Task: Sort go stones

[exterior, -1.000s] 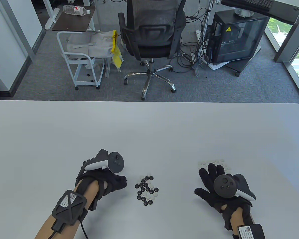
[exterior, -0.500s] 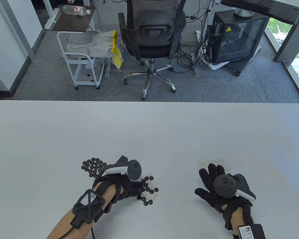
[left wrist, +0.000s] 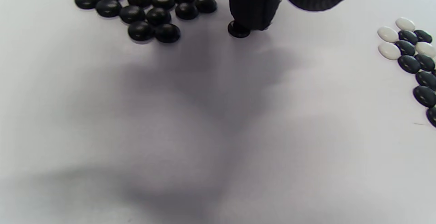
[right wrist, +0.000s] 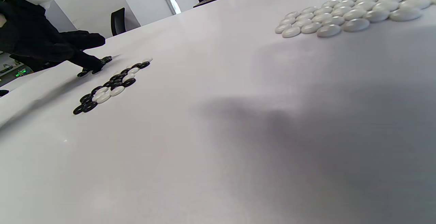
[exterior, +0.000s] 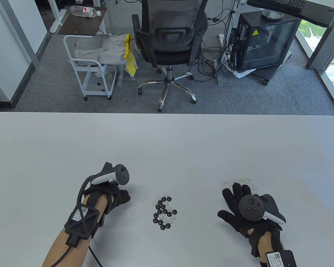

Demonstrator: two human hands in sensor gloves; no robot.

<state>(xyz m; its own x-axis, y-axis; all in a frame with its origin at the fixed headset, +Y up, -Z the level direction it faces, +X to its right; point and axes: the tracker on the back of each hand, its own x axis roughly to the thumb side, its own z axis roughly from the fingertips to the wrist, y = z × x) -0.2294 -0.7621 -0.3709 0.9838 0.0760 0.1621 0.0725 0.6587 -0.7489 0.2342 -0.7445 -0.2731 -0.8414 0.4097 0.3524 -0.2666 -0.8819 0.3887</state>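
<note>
Sorting go stones, left hand dropping off a black one

On the table the mixed pile sits between the hands, whites beside the flat, spread right hand; left hand presses a black stone down near the black group. Looks like it needs nudging in, then back for another

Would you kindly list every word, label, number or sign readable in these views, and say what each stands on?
No words can be read.
Yellow warning triangle on the computer case: a sign, no legible text.
Bottle label: too small.
Code stickers on the left forearm mount and right forearm mount: too blurred.
</note>
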